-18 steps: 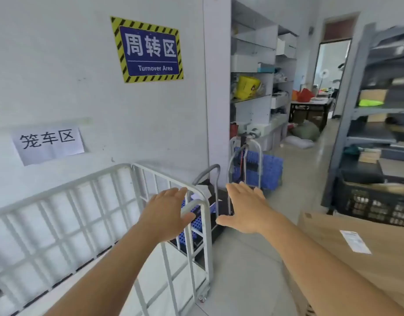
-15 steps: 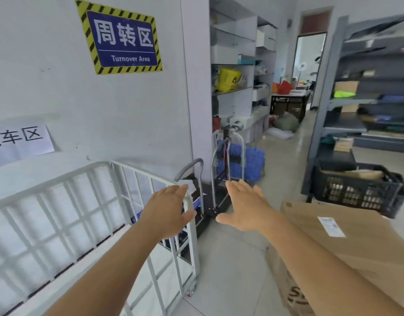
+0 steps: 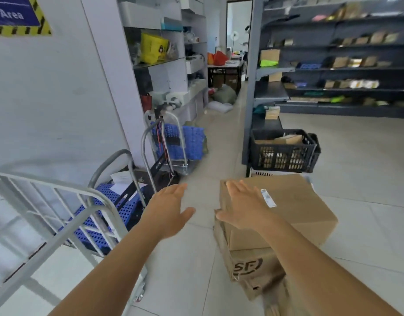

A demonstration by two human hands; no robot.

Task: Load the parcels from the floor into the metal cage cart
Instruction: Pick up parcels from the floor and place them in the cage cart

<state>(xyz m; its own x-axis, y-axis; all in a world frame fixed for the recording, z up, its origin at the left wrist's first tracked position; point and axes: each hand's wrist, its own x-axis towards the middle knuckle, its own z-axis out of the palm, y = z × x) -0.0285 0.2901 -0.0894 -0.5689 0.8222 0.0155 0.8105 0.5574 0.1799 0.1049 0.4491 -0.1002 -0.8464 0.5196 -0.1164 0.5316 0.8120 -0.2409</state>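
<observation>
Two brown cardboard parcels stacked on the tiled floor, right of centre. Top parcel point(image 3: 294, 208): plain box, white label strip on its lid. Bottom parcel point(image 3: 251, 270): printed "SF" logo on its side, lower corner blurred. Metal cage cart point(image 3: 66, 215) at left: white-grey tube frame, railed sides, near the parcels but apart.

Both arms extended forward, palms down. Right hand point(image 3: 244, 208) over the near-left corner of the top parcel, grip spread, fingers straight; contact with the lid cannot be told. Left hand point(image 3: 169, 210) above bare floor between cart and parcels, grip spread, holding nothing.
</observation>
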